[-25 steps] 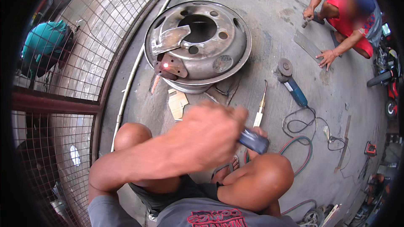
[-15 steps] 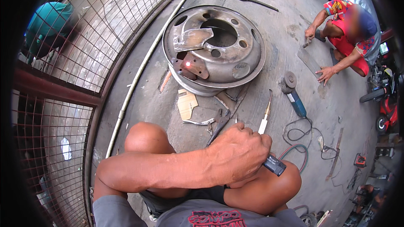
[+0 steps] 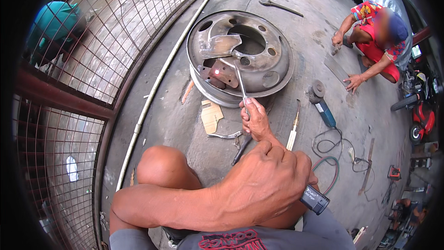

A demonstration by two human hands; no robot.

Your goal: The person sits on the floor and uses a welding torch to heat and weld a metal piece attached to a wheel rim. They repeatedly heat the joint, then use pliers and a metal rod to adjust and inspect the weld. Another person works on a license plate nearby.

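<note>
My left hand (image 3: 277, 176) is closed in a fist low in the view, and a black block-shaped thing (image 3: 316, 199) sticks out beyond its knuckles. What its fingers wrap round is hidden. Beyond it, my right hand (image 3: 255, 118) grips a slim metal tool with a short bent head (image 3: 240, 81), like a chipping hammer. Its head lies over the steel wheel rim (image 3: 273, 71), beside a brown metal plate (image 3: 228, 74) with holes and a glowing red spot. A larger cut metal piece (image 3: 221, 46) rests on the rim. My left fist hides my right forearm.
Cardboard (image 3: 211, 118), dark-handled pliers (image 3: 241, 150), a torch-like tool (image 3: 293, 127), an angle grinder (image 3: 323, 106) and a wrench (image 3: 280, 7) lie on the concrete. A mesh fence (image 3: 69, 88) stands left. At right a co-worker (image 3: 379, 41) crouches over a flat metal bar (image 3: 340, 71).
My right hand has come into view, holding the bent-headed metal tool up to the rim. My left fist has moved lower and slightly right, and the view has shifted a little.
</note>
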